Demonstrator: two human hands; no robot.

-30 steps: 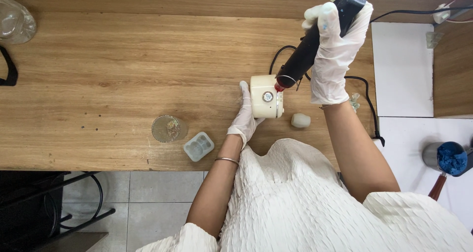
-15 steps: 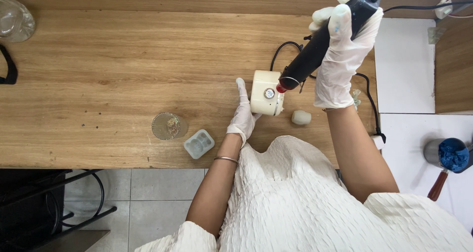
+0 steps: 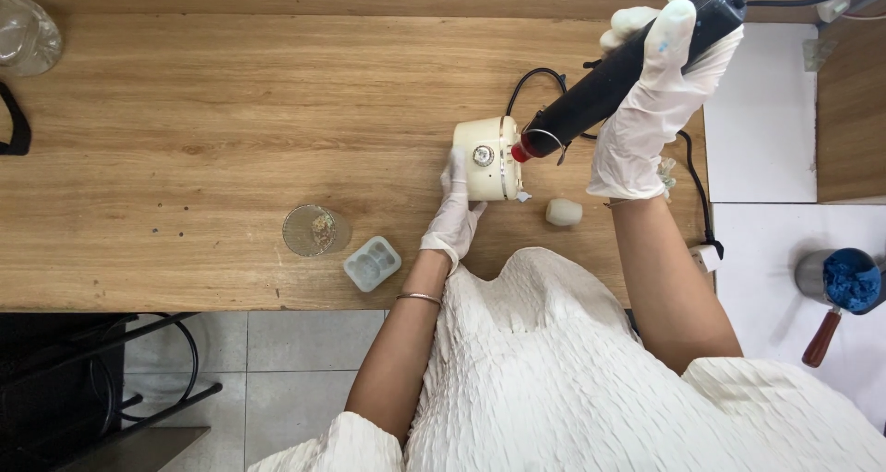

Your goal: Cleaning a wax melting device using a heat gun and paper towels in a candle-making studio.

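- Clear jar [image 3: 26, 36], far left edge of the wooden table [image 3: 203, 131]; well apart from the work.
- Round glass dish [image 3: 314, 229], near the front edge, holding a little pale residue; untouched.
- Small pale-blue silicone mould [image 3: 372, 263], just beside the dish, lying flat; untouched.
- Left hand [image 3: 454, 215], in a white glove, fingers together and pressed flat against the near left side of the pot, steadying it; nothing pinched.
- Cream round pot [image 3: 487, 158], centre of the table, with a small metal knob on the face turned to the camera; touched by the left hand only.
- Black heat gun [image 3: 616, 73], tilted down to the left, its red-lit nozzle close at the pot's right edge; whether it touched could not be told. Black cord [image 3: 688, 172] trailed behind.
- Small white lump [image 3: 563, 213], on the table just right of the pot; apart from both hands.
- Right hand [image 3: 651, 112], gloved, closed round the gun's body, raised above the table.
- Metal cup of blue powder [image 3: 844, 278], far right on a white surface.
- Handling note, as a judgement: the bracing fingers belonged well clear of the nozzle, the pot held firm, the cord kept off the heated side.
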